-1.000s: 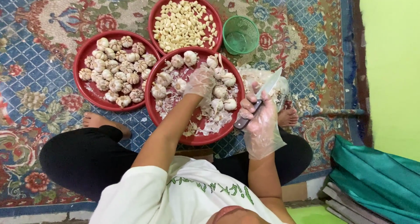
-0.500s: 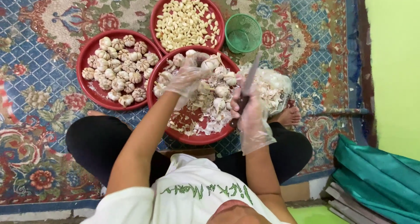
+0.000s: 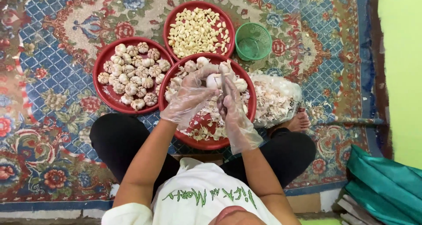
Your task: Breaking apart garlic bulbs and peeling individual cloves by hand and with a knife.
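Covering the whole floor is a patterned rug (image 3: 57,44), and on it sit three red trays: one with whole garlic bulbs (image 3: 132,73) at the left, one of peeled cloves (image 3: 198,29) at the top, and the working tray (image 3: 246,119) nearest the person, strewn with skins. A bag of peelings (image 3: 277,99) lies just right of it, a small green basket (image 3: 252,40) beyond.

Both hands wear loose clear gloves. The left hand (image 3: 187,102) has its fingers curled around a garlic bulb (image 3: 214,80), held just above the working tray; the right hand (image 3: 235,115) is closed round a knife (image 3: 223,95) whose tip meets the bulb (the blade is mostly hidden, so exactly where it bites I cannot tell).

A bulb like this is probably light and firm, its papery skin flaky and slippery under plastic, so cupping it round the sides seems the surest hold.

Half a second ago the left hand was over the pile at the tray's far edge and the knife stood apart; now the hands have come together at the middle.
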